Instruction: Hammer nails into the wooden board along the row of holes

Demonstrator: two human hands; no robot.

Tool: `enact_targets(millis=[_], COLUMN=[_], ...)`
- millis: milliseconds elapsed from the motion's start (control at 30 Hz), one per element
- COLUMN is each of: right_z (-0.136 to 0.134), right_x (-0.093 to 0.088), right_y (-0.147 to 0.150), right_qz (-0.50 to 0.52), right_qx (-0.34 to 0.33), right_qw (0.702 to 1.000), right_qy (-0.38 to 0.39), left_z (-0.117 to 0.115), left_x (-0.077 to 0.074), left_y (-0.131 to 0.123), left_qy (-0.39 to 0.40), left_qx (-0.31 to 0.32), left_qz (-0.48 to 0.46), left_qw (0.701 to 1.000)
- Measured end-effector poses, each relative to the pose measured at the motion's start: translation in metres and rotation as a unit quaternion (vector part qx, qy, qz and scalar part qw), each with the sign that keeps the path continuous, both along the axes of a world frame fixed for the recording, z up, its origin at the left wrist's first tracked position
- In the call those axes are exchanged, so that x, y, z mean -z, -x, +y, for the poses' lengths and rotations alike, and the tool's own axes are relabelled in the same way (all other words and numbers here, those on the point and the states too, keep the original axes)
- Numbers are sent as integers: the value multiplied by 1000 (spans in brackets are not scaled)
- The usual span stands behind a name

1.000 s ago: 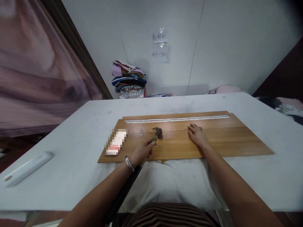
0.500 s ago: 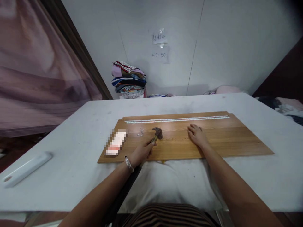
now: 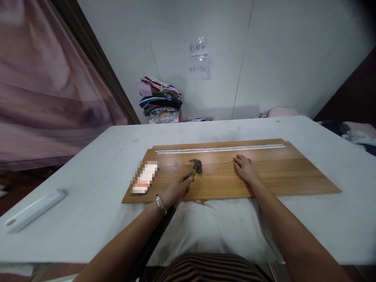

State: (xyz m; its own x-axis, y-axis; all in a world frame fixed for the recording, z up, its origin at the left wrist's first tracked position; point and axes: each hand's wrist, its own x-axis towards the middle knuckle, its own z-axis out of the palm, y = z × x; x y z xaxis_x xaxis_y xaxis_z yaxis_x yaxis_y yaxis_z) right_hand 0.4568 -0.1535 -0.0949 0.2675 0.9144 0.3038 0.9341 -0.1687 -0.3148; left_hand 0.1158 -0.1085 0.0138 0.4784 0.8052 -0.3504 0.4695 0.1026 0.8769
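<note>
My left hand [image 3: 179, 187] is wrapped round the handle of a claw hammer [image 3: 197, 166]. The hammer's dark head is over the wooden board [image 3: 282, 172], at the left end of a row of small dark dots, perhaps nails or holes, that runs right toward my other hand. Whether the head touches the board I cannot tell. My right hand [image 3: 245, 168] rests on the board with its fingers stretched out and holds nothing. A small pile of nails [image 3: 175, 165] lies on the board to the left of the hammer.
Two white measuring strips [image 3: 220, 149] run along the board's far side. A blurred-out flat object [image 3: 145, 178] lies on its left part. The white table [image 3: 88, 164] carries a white plastic piece [image 3: 35, 211] at left. Folded clothes [image 3: 161, 100] are stacked by the wall.
Both hands and the hammer hold nearly the same place. The whole view has shifted very slightly.
</note>
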Motion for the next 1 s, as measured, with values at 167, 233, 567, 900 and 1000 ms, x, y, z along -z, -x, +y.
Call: enact_targets(millis=[167, 233, 567, 900, 1000], right_z=[0, 0, 0, 0, -1], right_x=[0, 0, 2, -1, -1], right_y=[0, 0, -1, 0, 0], right_qz=[-1, -1, -6, -1, 2], right_qx=[-1, 3, -1, 0, 1], right_qw=[1000, 1000, 1000, 1000, 1000], right_qy=[5, 4, 1, 6, 8], left_z=[0, 1, 1, 0, 0], left_x=[-4, -4, 0, -2, -1], left_y=[0, -1, 0, -1, 0], left_qy=[2, 2, 3, -6, -3], left_qx=[0, -3, 2, 7, 9], left_qz=[-3, 4, 4, 12, 11], left_qw=[1000, 1000, 1000, 1000, 1000])
